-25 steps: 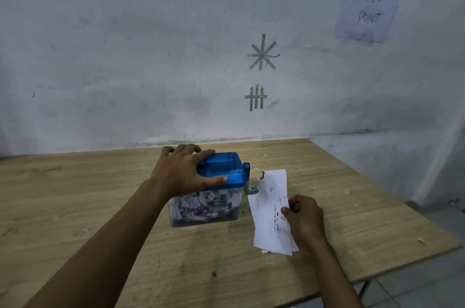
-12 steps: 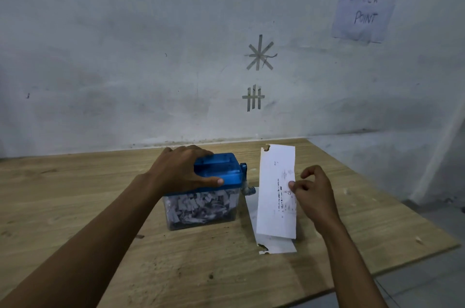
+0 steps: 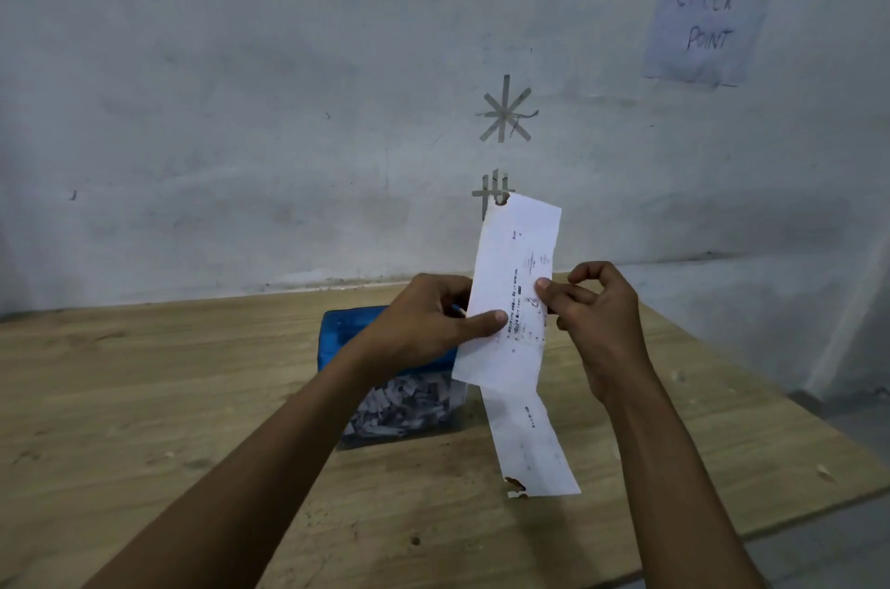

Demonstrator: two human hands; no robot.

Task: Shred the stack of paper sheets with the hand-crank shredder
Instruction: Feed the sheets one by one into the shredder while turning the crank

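Observation:
A narrow white printed sheet [image 3: 517, 251] is held upright in the air, above and just right of the shredder. My left hand [image 3: 424, 323] pinches its left edge with the thumb on the front. My right hand [image 3: 592, 314] pinches its right edge. The hand-crank shredder [image 3: 346, 328] has a blue lid and a clear bin [image 3: 404, 410] full of paper shreds; my left arm hides much of it, and its crank is out of sight. One more paper sheet [image 3: 530, 444] lies flat on the table right of the shredder.
The wooden table [image 3: 144, 396] stands against a grey wall; its right edge runs diagonally at lower right, with floor beyond. A paper sign reading "CHECK POINT" [image 3: 705, 20] and tape marks [image 3: 505, 111] are on the wall. Small paper scraps [image 3: 823, 473] dot the tabletop.
My right hand lifted one sheet off the stack and raised it. My left hand left the shredder's lid and took hold of the sheet's left edge.

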